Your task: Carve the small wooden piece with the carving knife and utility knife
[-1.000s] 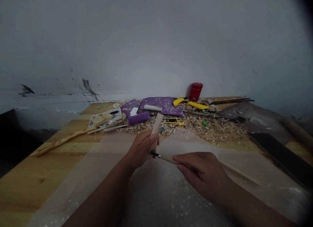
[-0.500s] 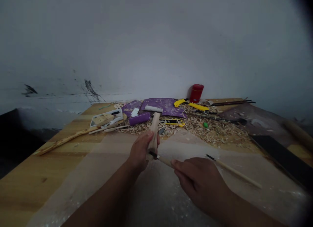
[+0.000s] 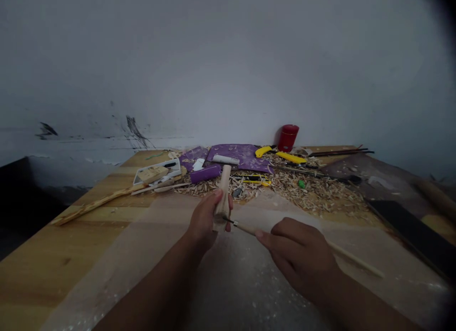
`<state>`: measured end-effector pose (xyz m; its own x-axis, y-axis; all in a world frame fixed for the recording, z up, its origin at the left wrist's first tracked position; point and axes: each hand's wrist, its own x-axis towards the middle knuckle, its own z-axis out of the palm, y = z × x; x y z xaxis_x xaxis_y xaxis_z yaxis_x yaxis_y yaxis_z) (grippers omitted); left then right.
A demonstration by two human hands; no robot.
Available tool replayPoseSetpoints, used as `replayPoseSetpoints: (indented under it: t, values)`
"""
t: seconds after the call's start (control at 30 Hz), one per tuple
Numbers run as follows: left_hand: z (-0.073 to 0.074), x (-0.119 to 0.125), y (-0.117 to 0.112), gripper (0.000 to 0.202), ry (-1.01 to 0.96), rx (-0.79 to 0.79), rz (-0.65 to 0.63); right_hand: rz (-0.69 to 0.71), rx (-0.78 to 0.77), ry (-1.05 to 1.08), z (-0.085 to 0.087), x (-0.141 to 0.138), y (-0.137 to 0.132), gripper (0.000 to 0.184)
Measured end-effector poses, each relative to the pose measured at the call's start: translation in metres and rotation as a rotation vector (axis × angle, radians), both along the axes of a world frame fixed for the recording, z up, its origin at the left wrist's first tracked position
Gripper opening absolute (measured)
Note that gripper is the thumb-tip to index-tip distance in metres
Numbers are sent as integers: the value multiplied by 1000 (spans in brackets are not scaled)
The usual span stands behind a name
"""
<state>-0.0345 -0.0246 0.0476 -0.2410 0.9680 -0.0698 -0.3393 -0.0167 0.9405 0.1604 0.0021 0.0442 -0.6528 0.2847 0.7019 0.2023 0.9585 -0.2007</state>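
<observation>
My left hand is closed round the lower end of a pale wooden piece, which stands nearly upright above the table. My right hand is closed on a thin carving tool with a wooden handle. The tool's dark metal tip touches the lower part of the wooden piece, just beside my left thumb. Both hands hover over a translucent sheet spread on the wooden table.
Wood shavings litter the far side, with a purple mat, yellow utility knives, a red can and a white tray. A long stick lies left, another thin tool right, a dark board far right.
The wooden piece has swung from leaning right to nearly upright. My right hand has moved slightly up and right, keeping the tool tip against the wood.
</observation>
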Motion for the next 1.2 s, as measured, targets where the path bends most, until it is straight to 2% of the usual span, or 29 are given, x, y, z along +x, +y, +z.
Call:
replayPoseSetpoints:
  t: [0.2, 0.47, 0.63, 0.8, 0.9, 0.97, 1.03, 1.13, 1.2]
  values:
    - [-4, 2, 0, 36, 58, -55, -65, -27, 29, -17, 4, -1, -2, 18]
    - [-3, -2, 0, 37, 265, -116, -229, -39, 62, -112, 2, -1, -5, 23]
    - [-1, -5, -1, 38, 369, -94, -326, 77, -225, -163, 3, -2, 1, 21]
    - [-1, -6, 1, 38, 273, -132, -311, 159, -430, -103, 4, 7, 21, 17]
    - [-2, -8, 2, 38, 281, -147, -324, 114, -629, 4, 3, 14, 35, 16]
    - [-1, -8, 1, 37, 420, -116, -345, 2, -760, 143, -1, 15, 42, 22]
    - [1, -5, 1, 34, 735, -34, -349, -78, -850, 271, -6, 11, 45, 30]
    - [2, 0, 0, 26, 1256, 148, -303, -78, -972, 314, -13, 2, 48, 42]
    - [2, 1, 0, 21, 1395, 199, -296, -46, -1038, 273, -16, -3, 49, 44]
